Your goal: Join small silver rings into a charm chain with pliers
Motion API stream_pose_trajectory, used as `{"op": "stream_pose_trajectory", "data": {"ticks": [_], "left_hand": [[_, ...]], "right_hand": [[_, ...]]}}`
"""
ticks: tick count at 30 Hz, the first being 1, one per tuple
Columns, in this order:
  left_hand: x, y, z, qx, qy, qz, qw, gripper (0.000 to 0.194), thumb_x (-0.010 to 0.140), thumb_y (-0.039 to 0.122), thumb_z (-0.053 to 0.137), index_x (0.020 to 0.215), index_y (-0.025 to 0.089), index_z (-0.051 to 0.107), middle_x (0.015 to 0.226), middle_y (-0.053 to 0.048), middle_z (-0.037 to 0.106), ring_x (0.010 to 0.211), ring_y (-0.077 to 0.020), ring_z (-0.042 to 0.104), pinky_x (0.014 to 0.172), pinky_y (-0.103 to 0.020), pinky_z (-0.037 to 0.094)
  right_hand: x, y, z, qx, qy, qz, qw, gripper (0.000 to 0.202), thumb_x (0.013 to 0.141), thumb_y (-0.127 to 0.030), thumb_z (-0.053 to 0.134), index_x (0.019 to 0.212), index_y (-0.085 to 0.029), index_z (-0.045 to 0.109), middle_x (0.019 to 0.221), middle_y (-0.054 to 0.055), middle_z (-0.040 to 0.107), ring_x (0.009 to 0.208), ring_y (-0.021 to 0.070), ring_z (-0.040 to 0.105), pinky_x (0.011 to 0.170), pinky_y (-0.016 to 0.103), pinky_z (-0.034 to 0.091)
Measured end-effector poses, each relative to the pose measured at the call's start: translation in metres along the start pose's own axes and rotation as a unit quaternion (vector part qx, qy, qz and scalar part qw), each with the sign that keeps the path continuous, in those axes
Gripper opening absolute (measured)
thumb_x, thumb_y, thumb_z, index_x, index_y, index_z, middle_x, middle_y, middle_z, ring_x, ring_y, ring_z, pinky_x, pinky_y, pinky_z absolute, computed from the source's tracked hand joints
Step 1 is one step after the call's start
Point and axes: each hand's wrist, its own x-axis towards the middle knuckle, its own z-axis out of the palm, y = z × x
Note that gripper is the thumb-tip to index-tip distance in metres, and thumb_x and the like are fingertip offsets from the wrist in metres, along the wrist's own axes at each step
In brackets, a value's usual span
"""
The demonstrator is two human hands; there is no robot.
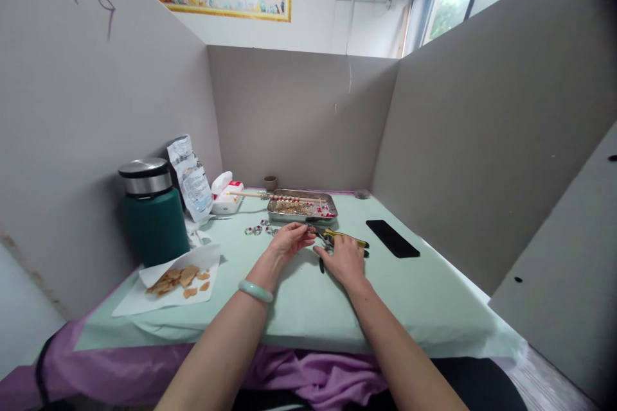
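My left hand (292, 239), with a pale green bangle (255, 291) on its wrist, is closed in a pinch above the table. What sits between its fingertips is too small to name. My right hand (346, 259) is wrapped over pliers with yellow and black handles (357, 240), their jaws pointing toward the left fingertips. Beneath that hand a black tool end (321, 265) sticks out, the rest hidden. Several small ring-like pieces with red and clear beads (255, 230) lie just left of my left hand.
Behind the hands, a metal tray (303, 219) holds gold and red beads, with a beaded stick (250, 194) across it. A black phone-like slab (393, 239) lies right. At left stand a green flask (155, 225), a pouch (190, 178), tissues (228, 200) and paper (130, 298) with brown chips.
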Motion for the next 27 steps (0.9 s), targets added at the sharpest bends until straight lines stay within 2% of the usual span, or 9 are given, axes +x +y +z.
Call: {"op": "stream_pose_trajectory", "data": {"ticks": [2,5,10,11,13,16,20,22,27], "left_hand": [[0.001,0.001,0.000,-0.011,0.009,0.000,1.000,0.006,0.075,0.013,0.065,0.074,0.010,0.059,0.080,-0.009,0.068,0.071,-0.0151,0.066,0.072,-0.030,0.053],[0.001,0.001,0.001,-0.023,0.011,-0.002,1.000,0.004,0.075,0.010,0.064,0.076,0.009,0.060,0.081,-0.011,0.068,0.075,-0.0168,0.067,0.076,-0.031,0.053],[0.003,0.000,-0.002,-0.030,0.026,0.013,0.999,0.004,0.075,0.009,0.064,0.078,0.008,0.061,0.082,-0.011,0.068,0.076,-0.0171,0.066,0.076,-0.032,0.052],[0.003,0.000,-0.003,-0.029,0.029,0.014,0.999,0.004,0.075,0.010,0.064,0.078,0.009,0.061,0.082,-0.011,0.068,0.074,-0.0166,0.066,0.075,-0.032,0.052],[0.003,0.000,-0.003,-0.023,0.035,0.013,0.999,0.005,0.076,0.013,0.064,0.078,0.010,0.061,0.079,-0.008,0.067,0.069,-0.0147,0.065,0.071,-0.031,0.053],[0.003,0.001,-0.002,-0.021,0.035,0.017,0.999,0.005,0.076,0.015,0.065,0.077,0.011,0.061,0.073,-0.005,0.066,0.062,-0.0119,0.063,0.068,-0.030,0.052],[0.003,0.001,-0.001,-0.033,0.036,0.032,0.998,0.008,0.074,0.015,0.067,0.078,0.011,0.061,0.073,-0.006,0.066,0.065,-0.0137,0.064,0.070,-0.029,0.051],[0.003,0.001,-0.002,-0.036,0.037,0.042,0.998,0.008,0.073,0.015,0.067,0.077,0.011,0.062,0.073,-0.007,0.067,0.067,-0.0145,0.064,0.071,-0.029,0.051],[0.004,0.001,-0.004,-0.037,0.022,0.066,0.997,0.009,0.070,0.015,0.070,0.076,0.012,0.064,0.075,-0.006,0.068,0.070,-0.0143,0.064,0.076,-0.030,0.050]], "right_hand": [[-0.003,-0.003,0.000,0.008,-0.039,-0.003,0.999,0.049,0.070,-0.058,0.058,0.093,-0.015,0.061,0.100,0.018,0.060,0.097,0.0327,0.049,0.079,0.042,0.034],[-0.003,-0.003,0.003,0.041,-0.063,-0.006,0.997,0.037,0.069,-0.043,0.060,0.095,-0.017,0.062,0.100,0.015,0.061,0.096,0.0310,0.051,0.076,0.039,0.036],[0.006,0.002,0.006,0.238,-0.019,0.049,0.970,0.023,0.063,-0.026,0.058,0.084,-0.017,0.064,0.087,0.010,0.065,0.085,0.0258,0.056,0.072,0.034,0.040],[0.009,0.003,0.004,0.322,-0.017,0.074,0.944,0.024,0.064,-0.028,0.057,0.084,-0.018,0.064,0.084,0.009,0.065,0.081,0.0244,0.057,0.069,0.033,0.042],[0.013,0.004,-0.002,0.510,-0.048,0.116,0.851,0.026,0.070,-0.034,0.051,0.088,-0.019,0.062,0.083,0.008,0.066,0.077,0.0226,0.059,0.062,0.031,0.044],[0.013,0.005,-0.017,0.681,-0.162,0.096,0.707,0.032,0.078,-0.042,0.044,0.088,-0.019,0.063,0.092,0.010,0.067,0.082,0.0232,0.062,0.063,0.034,0.048],[0.003,0.000,-0.035,0.704,-0.313,0.037,0.636,0.036,0.082,-0.042,0.048,0.110,-0.022,0.059,0.115,0.011,0.061,0.098,0.0238,0.058,0.067,0.037,0.049],[-0.001,-0.004,-0.037,0.695,-0.330,0.021,0.638,0.039,0.078,-0.037,0.054,0.115,-0.024,0.056,0.114,0.009,0.061,0.096,0.0216,0.058,0.064,0.032,0.049],[-0.003,-0.011,-0.028,0.630,-0.277,0.023,0.725,0.034,0.072,-0.033,0.059,0.104,-0.021,0.063,0.091,0.005,0.065,0.072,0.0145,0.057,0.048,0.020,0.040]]}}
